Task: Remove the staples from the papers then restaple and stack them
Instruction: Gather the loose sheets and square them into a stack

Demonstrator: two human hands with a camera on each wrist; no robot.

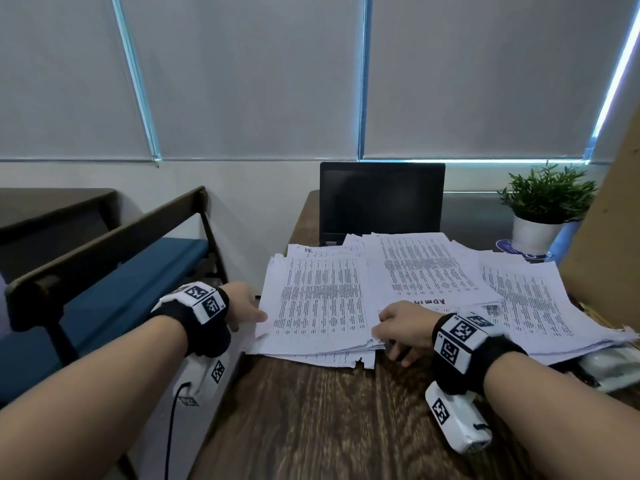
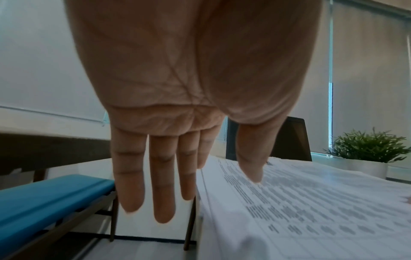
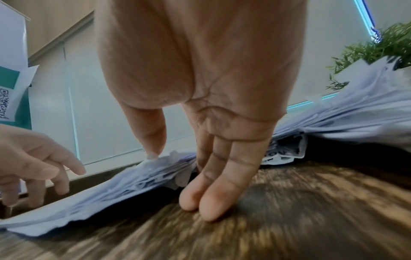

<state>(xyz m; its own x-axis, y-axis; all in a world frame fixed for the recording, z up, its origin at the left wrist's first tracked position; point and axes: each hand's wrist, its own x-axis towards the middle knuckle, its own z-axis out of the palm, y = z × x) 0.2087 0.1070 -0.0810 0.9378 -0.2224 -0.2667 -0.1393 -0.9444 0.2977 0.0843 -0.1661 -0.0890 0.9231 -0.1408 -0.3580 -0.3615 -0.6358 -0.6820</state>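
The right hand [image 1: 403,323] sits at the near right corner of the left-most pile of papers [image 1: 318,306]: its thumb tip rests on top of that corner, while two straight fingers [image 3: 213,198] lie on the counter [image 1: 329,420] just beside the pile's edge, with the others tucked under the lifted sheets. Whether it truly pinches the sheets cannot be told. The left hand [image 1: 244,306] is at the pile's left edge, fingers [image 2: 162,184] long and relaxed, spread narrowly, thumb lying on the top sheet; it holds nothing.

Three piles of printed papers show in the head view, overlapping across the counter: this one at the left edge, a middle pile [image 1: 422,268] marked with an upside-down heading, and a third [image 1: 533,306] toward the right edge. Behind them stands one laptop [image 1: 381,199], open with a dark screen, and one potted plant [image 1: 543,206] at the far right corner. One blue-cushioned bench [image 1: 114,289] stands left of the counter.

Only the right wrist view shows the ragged, fanned sheet edges at the gripped corner. Only the left wrist view shows the left palm and all its fingers. No view shows a stapler or staple remover plainly.
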